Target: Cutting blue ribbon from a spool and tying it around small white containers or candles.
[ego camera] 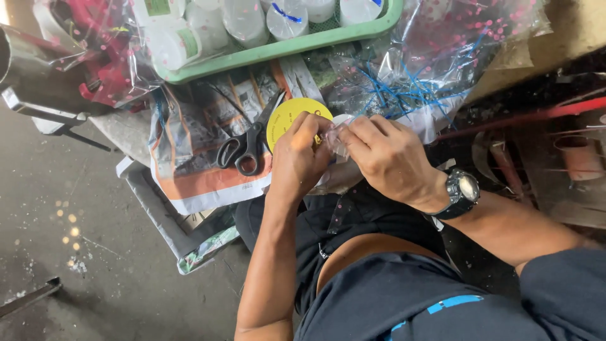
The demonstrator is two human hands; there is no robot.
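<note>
Green tray (pixel 284 47) cut off by top edge.

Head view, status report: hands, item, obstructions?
Left hand and right hand both pinching small clear plastic bag. Scissors lying apart on newspaper. Nothing blocking.

Beside the yellow disc (pixel 287 117), which looks like smooth matt card, the scissors (pixel 245 146) have glossy black plastic handles and dull metal blades. Under the disc lies creased printed paper (pixel 189 158). Above the disc, the green tray (pixel 284 47) is smooth plastic, holding glossy white plastic jars (pixel 243 19). Right of the disc, clear cellophane bags (pixel 454 38) shine, crinkled. The wristwatch (pixel 461 191) is matt black plastic
</note>
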